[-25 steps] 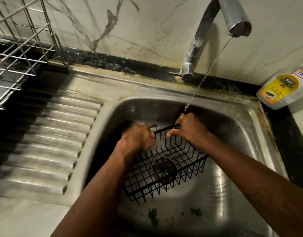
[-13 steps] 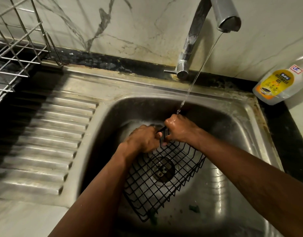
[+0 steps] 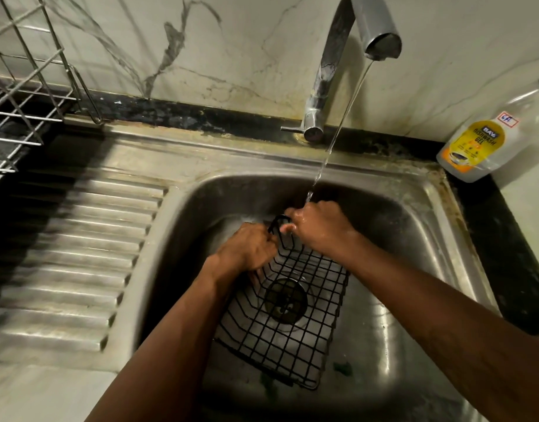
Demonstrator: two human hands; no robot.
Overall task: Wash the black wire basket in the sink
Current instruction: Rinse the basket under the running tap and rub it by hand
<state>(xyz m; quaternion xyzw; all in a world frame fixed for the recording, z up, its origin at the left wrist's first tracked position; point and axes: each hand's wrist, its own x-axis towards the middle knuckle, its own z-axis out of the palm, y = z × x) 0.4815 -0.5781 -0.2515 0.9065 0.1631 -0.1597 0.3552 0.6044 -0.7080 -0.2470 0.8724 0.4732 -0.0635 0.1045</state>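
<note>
The black wire basket [image 3: 280, 327] is tipped up inside the steel sink [image 3: 408, 226], its grid facing me over the drain [image 3: 285, 300]. My left hand [image 3: 250, 246] grips the basket's upper left edge. My right hand [image 3: 318, 225] is curled round the top rim, close beside the left one. A thin stream of water from the tap [image 3: 365, 28] lands on my right hand's knuckles. The basket's lower corner sits near the sink floor.
A ribbed steel draining board [image 3: 73, 251] lies left of the bowl. A metal wire rack [image 3: 21, 86] stands at the far left. A bottle of dishwash gel [image 3: 487, 147] leans at the back right on the black counter. Green scraps [image 3: 342, 368] lie on the sink floor.
The basket has been turned from lying low and sideways to standing steeper, grid toward me. My hands have come closer together at its top rim under the water.
</note>
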